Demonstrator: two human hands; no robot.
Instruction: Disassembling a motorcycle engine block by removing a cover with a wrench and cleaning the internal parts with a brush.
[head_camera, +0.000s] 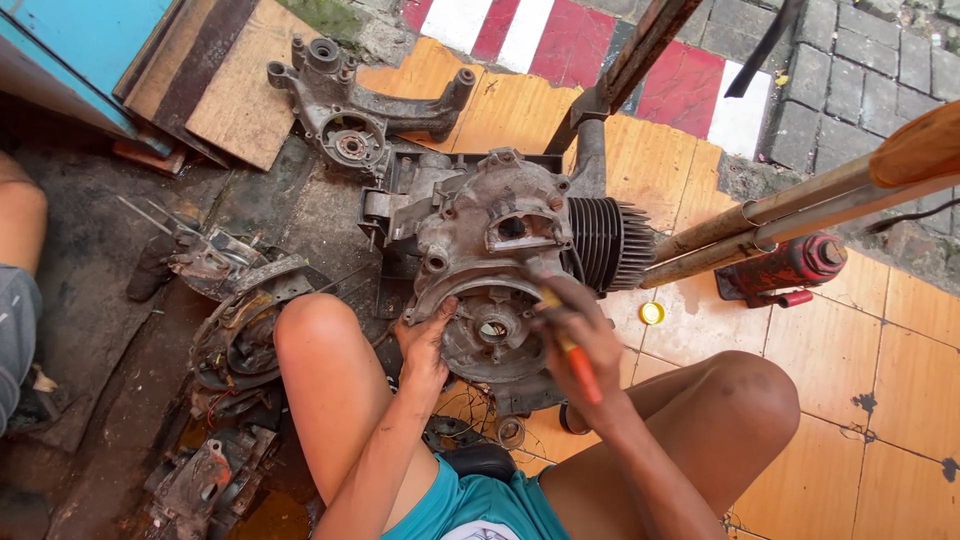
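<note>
Person seated low on a tiled floor, bare knees spread, an engine block (490, 260) set between them. Left hand (425, 345) lies flat against the lower left rim of the round crankcase opening (492, 335), fingers spread, pressing on the metal and gripping nothing. Right hand (585, 335) is closed round an orange-handled tool (578, 368); the handle runs back toward the wrist and the working end points into the casing just above the opening; the tip is hidden by the fingers, so its kind cannot be told. The two hands sit near each other, one on either side of the opening. Inside the opening a small central hub shows, grey and greasy; nothing loose can be made out in it. Beyond the right hand, black cooling fins (610, 245) of the cylinder. Further right of that hand, on the tile, a small yellow cap (652, 313) lying open side up, contents not discernible, and a red bottle jack (790, 268) on its side. Far beyond the left hand, a separate casing half (350, 105) rests on a wooden board. Left of the left knee, a round stator plate with wiring (240, 335) and further dirty parts on dark, oily ground. Below the hands, a small ring-shaped part (511, 432) lies on the floor.
</note>
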